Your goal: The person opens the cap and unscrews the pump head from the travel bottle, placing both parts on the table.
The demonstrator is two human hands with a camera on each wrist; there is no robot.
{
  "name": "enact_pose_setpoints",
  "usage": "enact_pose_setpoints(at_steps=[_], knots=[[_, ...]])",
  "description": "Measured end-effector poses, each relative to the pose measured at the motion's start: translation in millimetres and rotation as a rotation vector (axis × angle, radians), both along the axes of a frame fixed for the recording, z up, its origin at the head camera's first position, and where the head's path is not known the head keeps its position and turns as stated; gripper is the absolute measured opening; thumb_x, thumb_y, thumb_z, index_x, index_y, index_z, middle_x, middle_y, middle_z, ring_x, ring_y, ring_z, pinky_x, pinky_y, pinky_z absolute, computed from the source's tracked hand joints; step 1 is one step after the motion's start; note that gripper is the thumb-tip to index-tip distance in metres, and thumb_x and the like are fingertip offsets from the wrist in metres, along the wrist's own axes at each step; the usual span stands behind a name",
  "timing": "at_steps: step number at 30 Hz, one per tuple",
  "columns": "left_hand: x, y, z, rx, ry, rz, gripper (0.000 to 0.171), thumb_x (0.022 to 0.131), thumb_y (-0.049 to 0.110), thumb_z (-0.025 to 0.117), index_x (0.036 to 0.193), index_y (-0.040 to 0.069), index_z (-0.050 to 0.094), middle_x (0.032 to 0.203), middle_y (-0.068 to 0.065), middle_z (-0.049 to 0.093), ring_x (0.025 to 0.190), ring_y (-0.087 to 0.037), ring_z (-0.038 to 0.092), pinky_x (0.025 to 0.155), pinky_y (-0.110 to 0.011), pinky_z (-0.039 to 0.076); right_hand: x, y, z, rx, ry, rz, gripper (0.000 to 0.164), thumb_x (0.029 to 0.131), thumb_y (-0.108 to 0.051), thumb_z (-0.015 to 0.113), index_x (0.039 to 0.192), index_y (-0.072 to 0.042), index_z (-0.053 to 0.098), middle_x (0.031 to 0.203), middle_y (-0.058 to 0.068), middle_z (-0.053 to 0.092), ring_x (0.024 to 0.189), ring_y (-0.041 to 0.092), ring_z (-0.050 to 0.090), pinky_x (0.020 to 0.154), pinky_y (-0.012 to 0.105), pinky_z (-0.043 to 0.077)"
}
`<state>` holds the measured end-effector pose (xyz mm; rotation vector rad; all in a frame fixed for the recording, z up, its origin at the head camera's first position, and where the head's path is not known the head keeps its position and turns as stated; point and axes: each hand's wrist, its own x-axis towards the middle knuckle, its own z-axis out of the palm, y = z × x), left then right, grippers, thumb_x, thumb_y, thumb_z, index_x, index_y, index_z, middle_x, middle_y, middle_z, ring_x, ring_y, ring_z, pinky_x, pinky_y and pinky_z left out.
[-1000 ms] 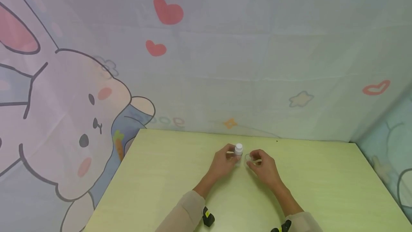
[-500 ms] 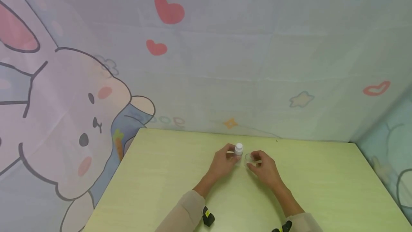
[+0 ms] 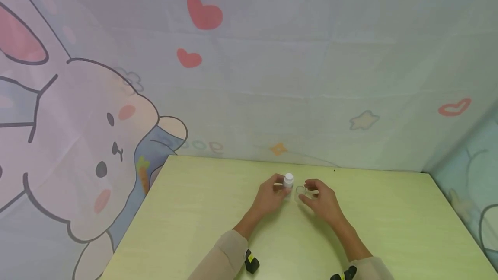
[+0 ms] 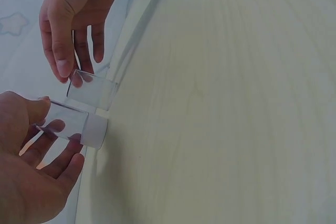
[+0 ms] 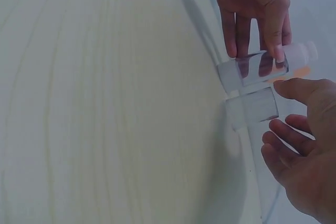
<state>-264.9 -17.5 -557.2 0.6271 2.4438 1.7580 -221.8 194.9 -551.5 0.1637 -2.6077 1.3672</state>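
Note:
My left hand [image 3: 269,195] grips a clear cylinder [image 5: 257,67] between thumb and fingers. A small white bottle-like top with a narrower cap [image 3: 288,176] rises above it, and a pale white band [image 4: 94,131] shows at its lower end. Close beside it on the right stands a clear, open-topped cup [image 5: 254,107], upright on the table. My right hand [image 3: 324,202] is around this cup's rim, thumb and fingers spread apart and loosely curved, fingertips right at the rim.
The pale yellow-green table [image 3: 202,202] stretches out on both sides of the hands. Behind it hangs a cloth backdrop [image 3: 264,77] with a rabbit and hearts. Black wrist gear [image 3: 252,262] sits at each sleeve.
My right hand's fingers have spread wider around the clear cup, and the hand has shifted slightly right, so more of the rim shows. The left hand keeps its hold in place.

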Motion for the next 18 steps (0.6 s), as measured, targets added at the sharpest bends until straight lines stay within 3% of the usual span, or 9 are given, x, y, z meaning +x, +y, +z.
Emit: enact_pose_setpoints(at_steps=[18], knots=[[4.3, -2.8, 0.4, 0.008, -0.019, -0.026, 0.031, 0.104, 0.021, 0.072, 0.133, 0.015, 0.064, 0.138, -0.008, 0.067, 0.124, -0.029, 0.069, 0.098, -0.036, 0.059, -1.6, -14.8, 18.1, 0.0, 0.114, 0.061, 0.049, 0.098, -0.024, 0.08, 0.134, 0.003, 0.061, 0.133, 0.019, 0.067, 0.125, 0.04, 0.062, 0.105, 0.059, 0.05]])
